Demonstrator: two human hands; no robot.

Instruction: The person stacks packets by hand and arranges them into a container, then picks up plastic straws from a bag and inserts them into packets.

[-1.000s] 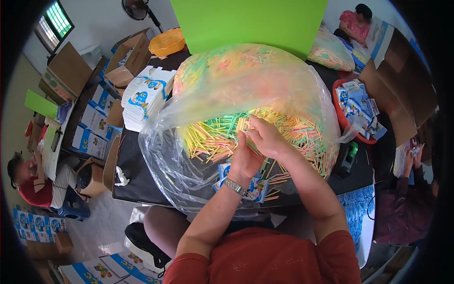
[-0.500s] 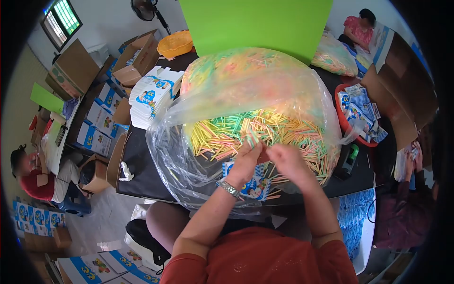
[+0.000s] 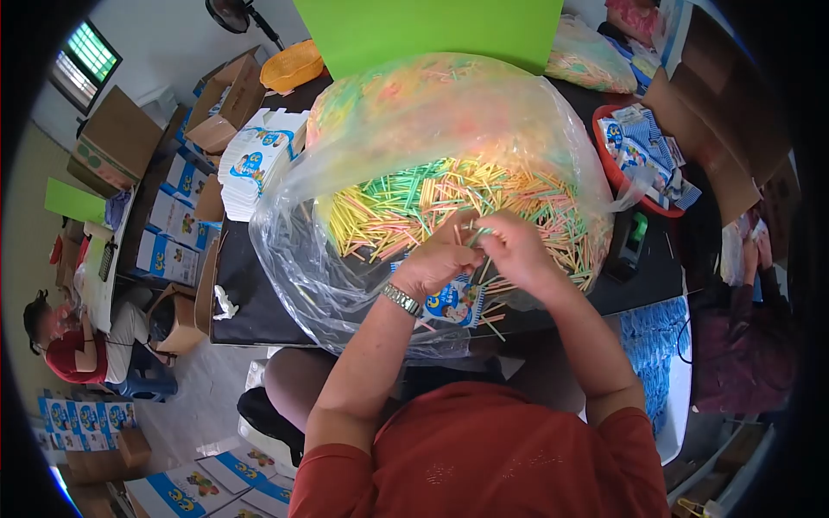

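Note:
A large clear plastic bag lies open toward me, full of thin sticks in yellow, green, pink and orange. Over its mouth, my left hand, with a watch on the wrist, is closed around a few of these sticks, their ends poking up past the fingers. Close beside it, my right hand pinches sticks at the fingertips; how many is hidden. Blue-and-white printed packets lie just below my left hand, partly covered by it, with some loose sticks around them.
White printed cartons are stacked at the left, near a yellow basket. A red basin of packets and a black tape dispenser are at the right. Below the table edge stands a white tub of blue packets. Other people sit on both sides.
My view has shifted, so the table sits higher and slightly left. My right hand has come in against my left, and the fingers of both now meet around the sticks.

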